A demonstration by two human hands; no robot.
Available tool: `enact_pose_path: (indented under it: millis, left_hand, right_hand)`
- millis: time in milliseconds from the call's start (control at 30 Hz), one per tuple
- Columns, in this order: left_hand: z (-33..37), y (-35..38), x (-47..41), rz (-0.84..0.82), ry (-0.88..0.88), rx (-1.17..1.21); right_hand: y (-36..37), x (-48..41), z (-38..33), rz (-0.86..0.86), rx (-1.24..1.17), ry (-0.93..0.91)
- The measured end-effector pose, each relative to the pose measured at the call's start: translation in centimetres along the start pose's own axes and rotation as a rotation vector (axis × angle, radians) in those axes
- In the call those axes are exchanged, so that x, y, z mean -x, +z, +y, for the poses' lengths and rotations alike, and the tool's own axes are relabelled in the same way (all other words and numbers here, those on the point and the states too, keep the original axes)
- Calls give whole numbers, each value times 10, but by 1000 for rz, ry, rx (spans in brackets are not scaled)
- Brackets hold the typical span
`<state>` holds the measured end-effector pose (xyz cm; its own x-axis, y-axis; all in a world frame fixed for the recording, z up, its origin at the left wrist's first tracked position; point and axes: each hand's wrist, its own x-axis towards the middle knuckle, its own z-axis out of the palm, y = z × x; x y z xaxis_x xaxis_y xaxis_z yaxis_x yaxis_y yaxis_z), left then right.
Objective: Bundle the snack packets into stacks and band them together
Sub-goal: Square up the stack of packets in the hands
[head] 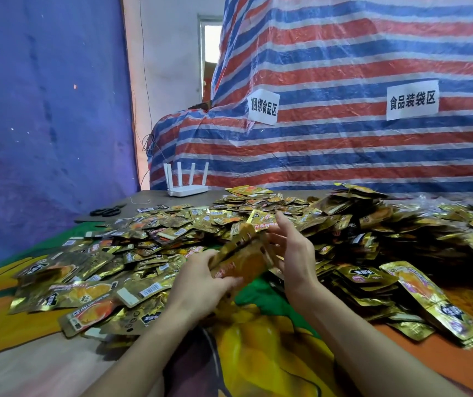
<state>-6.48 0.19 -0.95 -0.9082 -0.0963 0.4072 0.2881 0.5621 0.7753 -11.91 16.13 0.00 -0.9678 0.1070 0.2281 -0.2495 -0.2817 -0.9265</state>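
**Packets in hand over a table heaped with gold**

A printed cloth [261, 356] in orange, yellow and green covers the near table, with grey board bare at the lower left. A blue sheet [43, 110] fills the upper left of the frame, and a red, white and blue striped tarp [344, 156] bearing two paper signs [412, 99] fills the right.

The tarp hides whatever it drapes. The heap of snack packets [155, 233] runs off the right edge, and its print is mostly too small to read.

At centre the left hand [198, 285] grips the lower end of a tilted stack of packets [243, 257] – fingers curled round it. The right hand [292, 250] lies against its far side with straight, spread fingers. Behind the heap, at the table's left rear, are a white router [187, 184] and black scissors [106, 211]
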Motion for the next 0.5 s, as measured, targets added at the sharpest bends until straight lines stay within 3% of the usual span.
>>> enact_pose_path:
  millis: [67, 133, 200, 333, 500]
  left_hand:
    - [8, 1, 0, 20, -67, 376]
    - [13, 9, 2, -60, -118, 654]
    - [9, 19, 6, -160, -110, 637]
    - [3, 15, 4, -325, -47, 401]
    - [0, 18, -2, -237, -50, 525]
  right_hand:
    - [4, 5, 1, -139, -42, -10]
    - [10, 9, 3, -290, -87, 7]
    - [13, 14, 4, -390, -91, -43]
    - [5, 17, 3, -411, 46, -226]
    - [7, 22, 5, -433, 74, -272]
